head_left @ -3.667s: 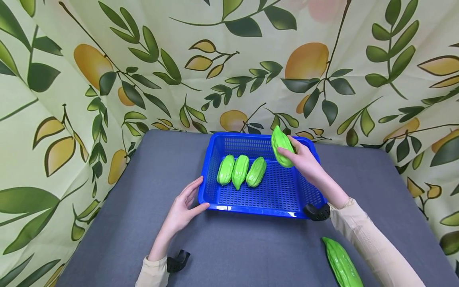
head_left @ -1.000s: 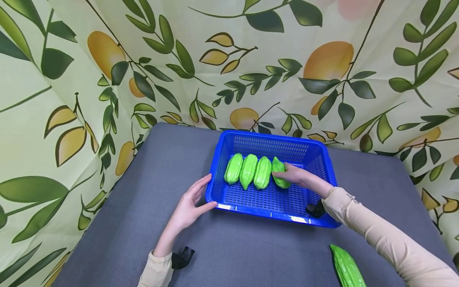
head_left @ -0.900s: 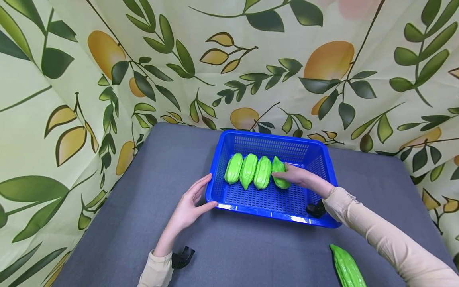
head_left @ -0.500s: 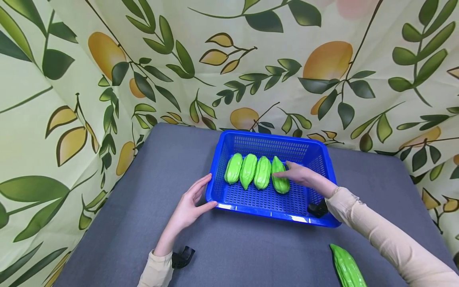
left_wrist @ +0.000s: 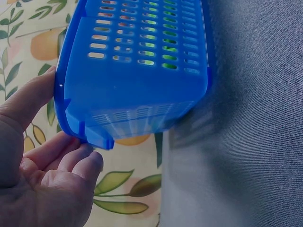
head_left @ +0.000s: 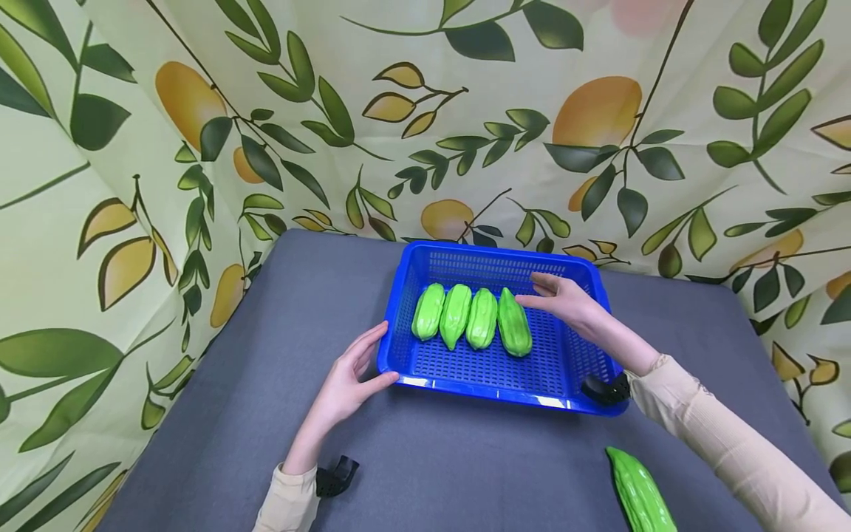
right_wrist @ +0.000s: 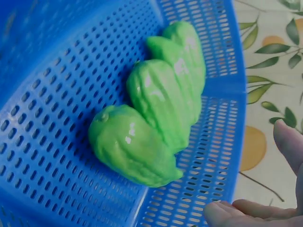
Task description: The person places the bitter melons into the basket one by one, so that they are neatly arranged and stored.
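Note:
A blue plastic basket [head_left: 479, 391] stands on the grey table, with several light green, ridged bitter melons [head_left: 455, 318] side by side in its left and middle part. The rightmost bitter melon [head_left: 515, 325] lies slightly tilted on the basket floor. Above it, toward the basket's right side, hovers my right hand [head_left: 573, 304], fingers spread and holding nothing. My left hand [head_left: 340, 386] loosely grips the basket's front left corner, thumb and fingers on either side of it. In the left wrist view the digits touch the basket rim [left_wrist: 59, 90].
Another bitter melon [head_left: 638, 489] lies on the table at the front right, cut off by the frame edge. A leaf-and-fruit patterned cloth [head_left: 425, 170] hangs behind and to the sides. Grey tabletop [head_left: 465, 465] spreads in front of the basket.
My right hand lowered a bitter melon into the basket beside the others, let it go and lifted away up and to the right. My left hand has stayed at the basket corner.

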The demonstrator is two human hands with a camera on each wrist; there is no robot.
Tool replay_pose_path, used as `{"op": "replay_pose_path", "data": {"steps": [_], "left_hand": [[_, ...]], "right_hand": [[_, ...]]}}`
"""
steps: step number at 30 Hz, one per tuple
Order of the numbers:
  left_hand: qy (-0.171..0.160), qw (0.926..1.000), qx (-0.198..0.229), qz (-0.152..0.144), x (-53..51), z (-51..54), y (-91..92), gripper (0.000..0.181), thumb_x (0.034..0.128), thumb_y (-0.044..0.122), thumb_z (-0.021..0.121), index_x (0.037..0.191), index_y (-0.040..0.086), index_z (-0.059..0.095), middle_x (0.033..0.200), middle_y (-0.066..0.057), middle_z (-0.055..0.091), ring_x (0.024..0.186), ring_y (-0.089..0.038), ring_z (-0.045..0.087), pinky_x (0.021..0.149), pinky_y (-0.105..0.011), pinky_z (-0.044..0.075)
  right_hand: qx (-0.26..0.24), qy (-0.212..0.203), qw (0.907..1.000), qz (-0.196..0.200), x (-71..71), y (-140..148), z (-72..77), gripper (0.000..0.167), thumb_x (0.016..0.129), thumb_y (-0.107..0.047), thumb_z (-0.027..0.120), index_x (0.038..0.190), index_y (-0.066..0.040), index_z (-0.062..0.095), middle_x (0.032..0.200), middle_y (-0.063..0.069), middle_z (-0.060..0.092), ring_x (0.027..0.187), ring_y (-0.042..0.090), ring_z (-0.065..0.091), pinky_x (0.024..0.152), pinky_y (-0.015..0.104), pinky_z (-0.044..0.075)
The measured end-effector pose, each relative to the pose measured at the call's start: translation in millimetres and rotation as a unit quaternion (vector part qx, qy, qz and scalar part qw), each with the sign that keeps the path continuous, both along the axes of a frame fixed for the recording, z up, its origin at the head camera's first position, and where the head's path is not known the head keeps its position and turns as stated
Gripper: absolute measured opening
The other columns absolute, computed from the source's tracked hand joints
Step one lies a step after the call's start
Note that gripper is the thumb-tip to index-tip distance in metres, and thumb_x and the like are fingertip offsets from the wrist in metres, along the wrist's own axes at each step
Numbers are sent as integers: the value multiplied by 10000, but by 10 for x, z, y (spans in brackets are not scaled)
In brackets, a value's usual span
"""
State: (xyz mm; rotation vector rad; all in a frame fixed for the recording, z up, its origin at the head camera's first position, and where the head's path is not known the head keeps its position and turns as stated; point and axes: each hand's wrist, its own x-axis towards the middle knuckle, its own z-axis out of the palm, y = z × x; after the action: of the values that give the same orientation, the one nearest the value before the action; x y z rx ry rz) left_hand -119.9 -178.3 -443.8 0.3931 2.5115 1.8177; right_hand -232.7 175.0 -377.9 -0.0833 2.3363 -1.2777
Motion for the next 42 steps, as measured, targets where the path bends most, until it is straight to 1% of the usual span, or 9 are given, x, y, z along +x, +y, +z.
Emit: {"op": "replay_pose_path", "data": {"steps": [7, 13, 23, 26, 29, 32, 34, 36, 42], "left_hand": [[-42, 10000, -6, -5, 5, -11, 1, 695, 819, 104, 735, 1430, 79, 405, 1504, -147, 363, 1391, -352, 339, 1108, -477, 298], [-19, 10000, 35, -18, 0, -7, -1, 692, 821, 100, 732, 1430, 71, 403, 1505, -150, 361, 1398, -349, 326, 1111, -473, 290], [-139, 9999, -23, 18, 9, 13, 3, 692, 826, 112, 729, 1435, 86, 400, 1507, -150, 357, 1396, -355, 327, 1112, -496, 289], [-140, 9999, -68, 35, 10, 16, 3, 693, 825, 117, 731, 1434, 90, 402, 1507, -147, 359, 1393, -358, 332, 1109, -496, 293], [-108, 9999, -84, 42, 9, 16, -1, 693, 823, 115, 733, 1432, 89, 405, 1506, -145, 362, 1389, -357, 339, 1107, -490, 296], [-83, 9999, -62, 28, 8, 15, -4, 691, 824, 112, 731, 1432, 88, 404, 1506, -145, 361, 1389, -355, 339, 1107, -482, 295], [-79, 10000, -45, 19, 7, 14, -5, 690, 826, 112, 729, 1433, 89, 402, 1507, -146, 359, 1389, -356, 338, 1107, -481, 295], [-84, 10000, -29, 14, 6, 13, -5, 691, 828, 112, 728, 1435, 90, 400, 1508, -146, 357, 1391, -356, 335, 1108, -480, 295], [-48, 10000, 18, -31, 4, 10, 2, 690, 825, 87, 726, 1432, 67, 399, 1505, -156, 357, 1387, -361, 338, 1107, -473, 294]], "right_hand": [[-80, 269, 9996, 42, 181, 84, 85, 924, 884, -445, 632, 1515, -22, 107, 1578, 193, 142, 1450, 368, 159, 1160, 558, 202], [-137, 457, 9988, -53, 348, 197, 162, 897, 890, -433, 628, 1523, -62, 112, 1580, 173, 155, 1443, 368, 184, 1140, 560, 239], [-461, 674, 9966, 57, 621, 281, 257, 788, 935, -345, 592, 1523, -81, 139, 1576, 121, 216, 1433, 331, 230, 1093, 425, 299], [-662, 749, 9950, -15, 720, 335, 287, 757, 947, -303, 580, 1523, -86, 140, 1579, 117, 211, 1434, 311, 233, 1078, 306, 350], [-873, 900, 9920, -142, 819, 434, 290, 717, 961, -253, 562, 1523, -91, 146, 1577, 121, 211, 1433, 208, 266, 1022, 127, 387], [-1017, 1093, 9884, -273, 916, 550, 262, 683, 970, -204, 546, 1522, -92, 158, 1574, 100, 233, 1381, 8, 334, 944, 24, 389], [-1118, 1192, 9860, -341, 974, 620, 234, 669, 971, -176, 541, 1522, -102, 168, 1571, 67, 253, 1309, -105, 372, 921, 8, 394], [-1281, 1267, 9830, -367, 1031, 673, 208, 662, 971, -139, 535, 1520, -94, 169, 1569, 44, 264, 1257, -164, 390, 914, 6, 398], [-2003, 1265, 9706, -429, 1197, 740, 154, 655, 964, -51, 517, 1517, -67, 167, 1557, -7, 298, 1245, -160, 413, 921, 19, 408]]}}
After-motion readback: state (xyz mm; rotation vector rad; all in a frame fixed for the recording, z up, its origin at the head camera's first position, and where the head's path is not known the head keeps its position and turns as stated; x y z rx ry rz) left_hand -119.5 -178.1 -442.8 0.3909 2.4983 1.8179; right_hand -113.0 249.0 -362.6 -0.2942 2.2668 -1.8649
